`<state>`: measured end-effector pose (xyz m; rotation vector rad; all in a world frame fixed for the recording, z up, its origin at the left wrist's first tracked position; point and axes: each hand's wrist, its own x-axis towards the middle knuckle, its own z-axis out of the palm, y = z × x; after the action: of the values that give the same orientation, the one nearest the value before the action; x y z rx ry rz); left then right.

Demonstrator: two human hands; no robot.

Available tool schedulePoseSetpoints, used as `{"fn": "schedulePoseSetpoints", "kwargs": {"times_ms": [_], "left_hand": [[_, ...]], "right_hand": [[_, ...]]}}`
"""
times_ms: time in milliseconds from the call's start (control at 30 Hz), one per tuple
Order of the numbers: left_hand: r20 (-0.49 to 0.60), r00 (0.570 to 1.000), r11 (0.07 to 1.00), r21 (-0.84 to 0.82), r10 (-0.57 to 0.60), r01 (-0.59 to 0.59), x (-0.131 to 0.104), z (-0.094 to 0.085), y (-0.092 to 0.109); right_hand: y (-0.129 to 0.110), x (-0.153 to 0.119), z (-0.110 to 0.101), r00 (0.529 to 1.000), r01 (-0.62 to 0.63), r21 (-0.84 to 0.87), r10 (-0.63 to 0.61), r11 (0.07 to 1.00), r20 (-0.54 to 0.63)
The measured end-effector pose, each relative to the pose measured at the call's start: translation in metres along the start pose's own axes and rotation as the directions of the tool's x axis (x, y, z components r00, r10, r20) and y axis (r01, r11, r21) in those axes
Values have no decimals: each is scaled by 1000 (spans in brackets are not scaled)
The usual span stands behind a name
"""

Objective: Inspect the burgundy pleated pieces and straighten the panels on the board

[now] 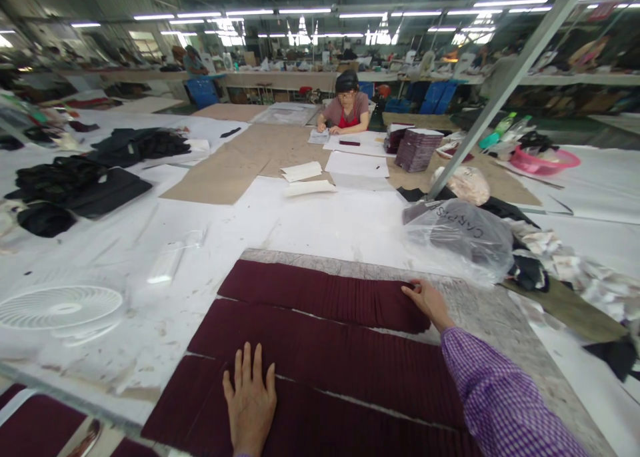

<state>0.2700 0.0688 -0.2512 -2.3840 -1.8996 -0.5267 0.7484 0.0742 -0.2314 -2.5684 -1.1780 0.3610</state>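
Several rows of overlapping maroon fabric pieces (300,284) lie fanned out on a grey board (470,310) on the table. My left hand (250,397) rests flat with fingers spread on the nearer rows. At the right end of the farthest row, my right hand (425,302) has its thumb and fingertips closed on the edge of a maroon fabric piece (413,307). How many layers it pinches cannot be made out. Narrow gaps separate the rows, and the nearest row runs out of view at the bottom.
A clear plastic bag (455,237) and a slanted metal post (515,84) stand to the right. At left are a white fan (60,307) and dark cloth (115,190). Across the table, a person (350,107) leans over papers near stacked maroon pieces (419,152).
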Motion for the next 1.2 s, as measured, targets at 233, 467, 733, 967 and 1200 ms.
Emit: {"fn": "schedulePoseSetpoints", "kwargs": {"times_ms": [233, 467, 733, 967, 1200], "left_hand": [[11, 1000, 1000, 29, 4, -5, -1, 2, -1], [4, 1000, 1000, 27, 12, -12, 0, -1, 1], [11, 1000, 1000, -2, 3, -3, 0, -1, 0], [3, 1000, 1000, -8, -5, 5, 0, 0, -1], [2, 1000, 1000, 24, -7, 7, 0, 5, -2]], "right_hand": [[-2, 9, -6, 973, 206, -90, -195, 974, 123], [-14, 17, -19, 949, 305, -199, -280, 931, 144], [-5, 13, -22, 979, 161, -182, -133, 970, 157], [-2, 8, -16, 988, 110, -112, -96, 988, 125], [-6, 1, -15, 993, 86, -62, -81, 994, 81]]}}
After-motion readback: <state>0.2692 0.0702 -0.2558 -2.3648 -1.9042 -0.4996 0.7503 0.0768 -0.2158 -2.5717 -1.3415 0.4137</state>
